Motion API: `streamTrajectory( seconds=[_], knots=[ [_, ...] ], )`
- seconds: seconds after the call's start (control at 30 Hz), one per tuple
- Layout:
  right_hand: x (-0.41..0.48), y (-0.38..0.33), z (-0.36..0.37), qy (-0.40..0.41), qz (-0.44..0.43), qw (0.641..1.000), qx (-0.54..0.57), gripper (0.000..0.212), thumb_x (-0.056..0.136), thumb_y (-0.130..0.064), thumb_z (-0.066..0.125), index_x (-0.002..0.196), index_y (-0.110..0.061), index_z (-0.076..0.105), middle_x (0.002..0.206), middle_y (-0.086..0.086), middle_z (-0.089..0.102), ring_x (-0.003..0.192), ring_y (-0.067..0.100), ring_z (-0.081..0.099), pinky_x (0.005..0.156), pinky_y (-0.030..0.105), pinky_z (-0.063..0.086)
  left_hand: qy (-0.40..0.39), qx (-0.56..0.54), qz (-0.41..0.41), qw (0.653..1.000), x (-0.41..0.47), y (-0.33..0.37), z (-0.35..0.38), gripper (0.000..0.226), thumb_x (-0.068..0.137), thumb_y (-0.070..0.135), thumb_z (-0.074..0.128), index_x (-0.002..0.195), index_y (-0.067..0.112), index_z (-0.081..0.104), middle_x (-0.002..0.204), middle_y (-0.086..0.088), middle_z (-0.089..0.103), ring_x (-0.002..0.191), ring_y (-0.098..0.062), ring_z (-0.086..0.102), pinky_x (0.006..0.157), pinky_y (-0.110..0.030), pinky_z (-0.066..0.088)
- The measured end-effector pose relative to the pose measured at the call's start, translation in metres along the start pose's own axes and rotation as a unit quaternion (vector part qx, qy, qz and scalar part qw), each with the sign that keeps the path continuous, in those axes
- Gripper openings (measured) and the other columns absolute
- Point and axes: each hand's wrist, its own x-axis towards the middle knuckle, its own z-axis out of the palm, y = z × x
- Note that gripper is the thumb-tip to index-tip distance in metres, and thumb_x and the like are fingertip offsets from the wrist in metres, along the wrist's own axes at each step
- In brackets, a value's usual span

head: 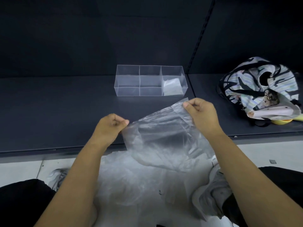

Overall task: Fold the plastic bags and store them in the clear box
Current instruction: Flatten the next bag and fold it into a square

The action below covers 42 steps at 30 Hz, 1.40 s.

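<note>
A person's left hand [109,126] and right hand [200,114] are each pinching an upper corner of a clear plastic bag [160,133], holding it above the front edge of the shelf [65,104]. Behind it, the clear box [127,92] is sitting mid-shelf, a folded bag [173,87] lying in its right-end compartment.

A wide, dark shelf [57,112] runs across the view, matt and dimly lit, with a paler grey front edge. Behind it rises a dark back panel [98,38], split towards the right by a slotted metal upright [201,38]. Below the shelf lies a pale tiled floor [21,169]. At the right end of the shelf sits a striped cloth bag [246,82], slumped open.
</note>
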Motion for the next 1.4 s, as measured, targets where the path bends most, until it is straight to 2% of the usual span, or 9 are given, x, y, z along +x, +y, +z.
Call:
streamTrajectory(
  seconds=[0.13,0.2,0.27,0.43,0.6,0.77,0.9,1.13,1.4],
  knots=[
    [0.002,-0.011,0.026,-0.082,-0.009,0.996,0.019,0.018,0.092,-0.023,0.062,0.08,-0.012,0.068,0.049,-0.014,0.056,0.041,0.0,0.041,0.043,0.014,0.035,-0.133,-0.03,0.055,0.989,0.01,0.041,0.022,0.066,0.069,0.055,0.074,0.126,0.025,0.057,0.118,0.013,0.061,0.107,0.0,0.057,0.091,-0.02,0.042],
    [0.006,-0.015,0.037,-0.127,-0.009,0.992,0.019,0.021,0.093,-0.024,0.061,0.082,-0.008,0.068,0.048,-0.015,0.054,0.041,-0.001,0.043,0.045,0.013,0.036,-0.17,-0.075,0.05,0.981,0.017,0.06,0.04,0.049,0.074,0.046,0.076,0.114,0.02,0.067,0.108,0.006,0.07,0.098,-0.002,0.064,0.091,-0.023,0.049],
    [0.012,-0.015,0.035,-0.158,0.021,0.987,0.019,0.027,0.092,-0.034,0.061,0.083,-0.01,0.068,0.056,-0.012,0.06,0.049,0.0,0.052,0.05,0.014,0.043,-0.124,-0.12,0.028,0.985,0.03,0.063,0.049,0.021,0.081,0.031,0.075,0.093,0.014,0.074,0.091,0.0,0.075,0.082,-0.008,0.068,0.088,-0.029,0.054],
    [0.027,0.026,-0.007,-0.139,0.123,0.982,-0.023,0.036,0.087,-0.055,0.058,0.091,-0.023,0.073,0.07,-0.008,0.065,0.062,0.007,0.059,0.06,0.016,0.047,0.018,-0.14,-0.055,0.989,0.067,0.025,0.037,0.011,0.081,0.031,0.075,0.082,0.02,0.074,0.086,0.001,0.074,0.079,-0.014,0.066,0.08,-0.028,0.054],
    [0.03,0.074,-0.014,-0.162,0.27,0.932,0.179,0.07,0.081,-0.066,0.047,0.121,-0.012,0.062,0.102,0.008,0.072,0.095,0.019,0.068,0.085,0.032,0.052,0.111,-0.184,-0.147,0.965,0.089,-0.012,0.027,0.009,0.081,0.028,0.075,0.078,0.021,0.071,0.077,0.003,0.068,0.071,-0.015,0.062,0.073,-0.027,0.049],
    [0.034,0.086,0.014,-0.202,0.297,0.874,0.326,0.087,0.067,-0.081,0.049,0.126,-0.017,0.054,0.117,0.011,0.068,0.11,0.028,0.065,0.084,0.041,0.056,0.156,-0.201,-0.181,0.95,0.1,-0.036,0.029,0.015,0.082,0.024,0.075,0.071,0.02,0.067,0.074,-0.002,0.066,0.073,-0.021,0.061,0.077,-0.03,0.051],
    [0.058,0.076,0.034,-0.129,0.312,0.891,0.304,0.081,0.069,-0.073,0.057,0.12,-0.01,0.057,0.111,0.01,0.071,0.099,0.023,0.07,0.071,0.034,0.058,0.169,-0.195,-0.173,0.951,0.108,-0.047,0.03,0.012,0.084,0.024,0.073,0.074,0.019,0.068,0.07,0.0,0.065,0.064,-0.016,0.058,0.061,-0.023,0.047],
    [0.106,0.077,0.061,0.005,0.39,0.904,0.178,0.031,0.085,-0.029,0.072,0.076,-0.004,0.057,0.063,0.011,0.063,0.048,0.013,0.058,0.04,0.018,0.048,0.169,-0.194,-0.171,0.951,0.118,-0.054,0.029,0.014,0.083,0.025,0.074,0.072,0.02,0.067,0.079,-0.005,0.069,0.079,-0.024,0.064,0.08,-0.033,0.053],
    [0.122,0.09,0.052,0.142,0.27,0.949,0.083,0.025,0.086,-0.014,0.068,0.066,-0.015,0.053,0.057,0.002,0.056,0.035,0.001,0.042,0.036,0.013,0.035,0.181,-0.249,-0.209,0.928,0.128,-0.056,0.022,0.019,0.083,0.023,0.074,0.07,0.018,0.061,0.076,0.0,0.064,0.079,-0.02,0.06,0.084,-0.034,0.05]
  ],
)
